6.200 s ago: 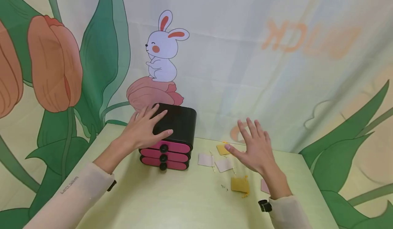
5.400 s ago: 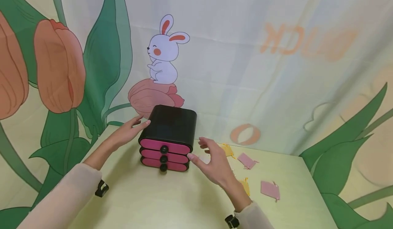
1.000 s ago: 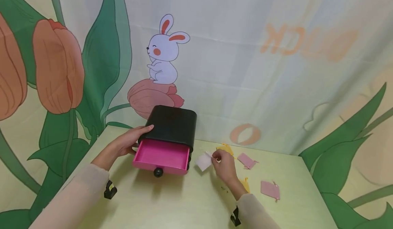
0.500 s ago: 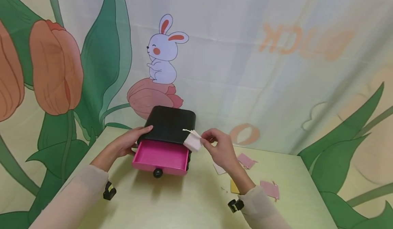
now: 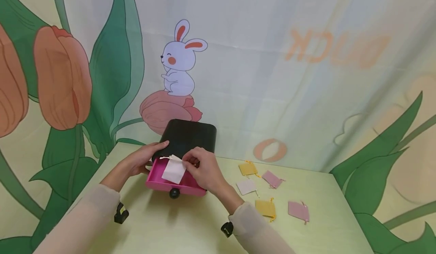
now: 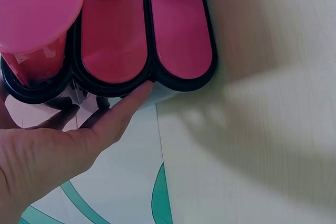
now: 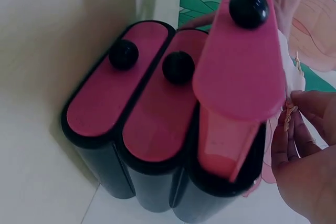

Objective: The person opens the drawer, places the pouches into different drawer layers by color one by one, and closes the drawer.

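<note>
A small black drawer box (image 5: pixel 190 134) with pink drawers and round black knobs stands toward the back of the table. Its top pink drawer (image 5: pixel 160 186) is pulled out. My left hand (image 5: pixel 141 157) holds the box's left side, thumb over the top edge and fingers along the side; the left wrist view shows the fingers partly behind it. Over the drawer, my right hand (image 5: pixel 204 167) pinches a white drawstring pouch (image 5: pixel 174 170) by its gathered mouth. Whether the pouch touches the drawer floor I cannot tell. In the right wrist view the drawer front (image 7: pixel 239 66) partly hides the pouch.
To the right on the pale table (image 5: pixel 211 235) lie another white pouch (image 5: pixel 246 186), yellow pouches (image 5: pixel 248 168) (image 5: pixel 265 209) and pink pouches (image 5: pixel 272 179) (image 5: pixel 298 211). A printed curtain (image 5: pixel 238 76) hangs right behind the table.
The top drawer, closed several seconds ago, is out. My right hand has lifted one white pouch from the table and carried it left over the drawer. My left hand stays on the box.
</note>
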